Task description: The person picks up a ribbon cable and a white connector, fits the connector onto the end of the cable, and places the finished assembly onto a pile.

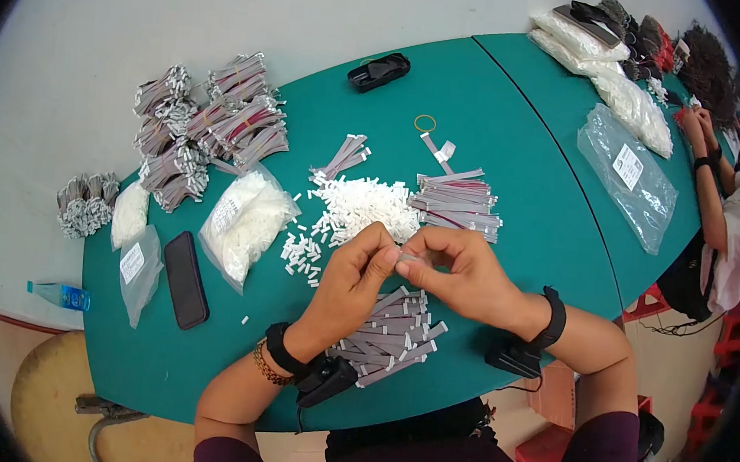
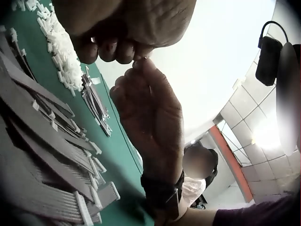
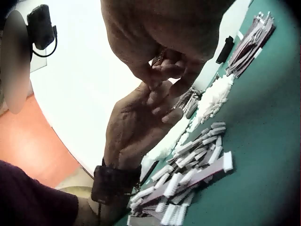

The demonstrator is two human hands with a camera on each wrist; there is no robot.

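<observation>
Nearest the person, a loose pile of finished cables [image 1: 392, 337] lies on the green worktop [image 1: 524, 156]. These are flat grey ribbons, each capped with a white plastic block at the end.

Directly above that pile, the left hand [image 1: 351, 273] and right hand [image 1: 458, 273] meet fingertip to fingertip. Both pinch 1 short ribbon cable [image 1: 405, 257], held clear of the worktop. The fingers of both hands are curled tight round it and hide most of it. I cannot tell whether a connector is already seated on it.

Judgement: the step in hand is fitting a connector to a cable end. The next move calls for square alignment of the ribbon's edge with the block and a firm, straight press. The ribbon is thin and pliant and would buckle if pushed at an angle.

Just beyond the hands sits a heap of white connectors [image 1: 363, 209], small, hard, rectangular and scattered at its left edge. Beside it to the right is a neat stack of uncapped ribbons [image 1: 457, 205], grey with a red edge stripe.

Further left are a clear bag of connectors [image 1: 245, 221] and a black phone [image 1: 185, 279].

Furthest out are banded cable bundles [image 1: 213, 127], a rubber band [image 1: 424, 123] and a black case [image 1: 378, 71].
</observation>
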